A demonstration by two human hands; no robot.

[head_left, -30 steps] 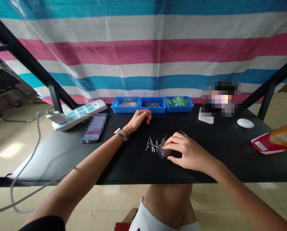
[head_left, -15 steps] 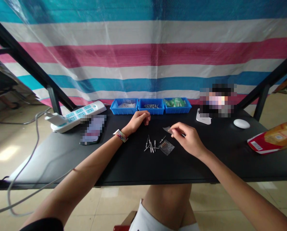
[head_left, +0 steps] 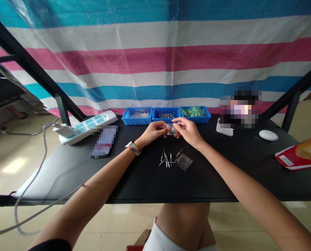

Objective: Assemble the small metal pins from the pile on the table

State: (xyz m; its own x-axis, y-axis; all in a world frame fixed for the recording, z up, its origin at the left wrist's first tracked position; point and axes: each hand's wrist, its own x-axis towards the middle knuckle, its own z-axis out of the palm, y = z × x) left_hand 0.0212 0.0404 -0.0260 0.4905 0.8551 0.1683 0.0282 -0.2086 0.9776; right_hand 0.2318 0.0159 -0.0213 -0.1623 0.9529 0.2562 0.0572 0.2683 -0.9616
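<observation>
Between my two hands is a small clear plastic bag (head_left: 172,129), just in front of the blue bins. My left hand (head_left: 156,131) pinches its left side, and my right hand (head_left: 185,130) grips its right side with thumb and fingers. What the bag contains, if anything, I cannot make out. Nearer to me lie several loose metal rivets (head_left: 166,159) in a small pile. Beside them rests another clear bag (head_left: 184,161) with small copper-coloured pieces in it; one single rivet (head_left: 179,152) lies at its upper edge.
Three blue bins (head_left: 137,121) line the back, holding clear bags, metal rivets and green packets. A power strip (head_left: 88,127) and a blurred phone (head_left: 104,142) are at left. A white case (head_left: 224,128), a white mouse (head_left: 268,135) and a red-yellow package (head_left: 298,153) sit at right.
My right hand has moved left and slightly back with the clear bag, meeting my left hand. The left hand has turned its fingers onto the bag. The view has shifted slightly.
</observation>
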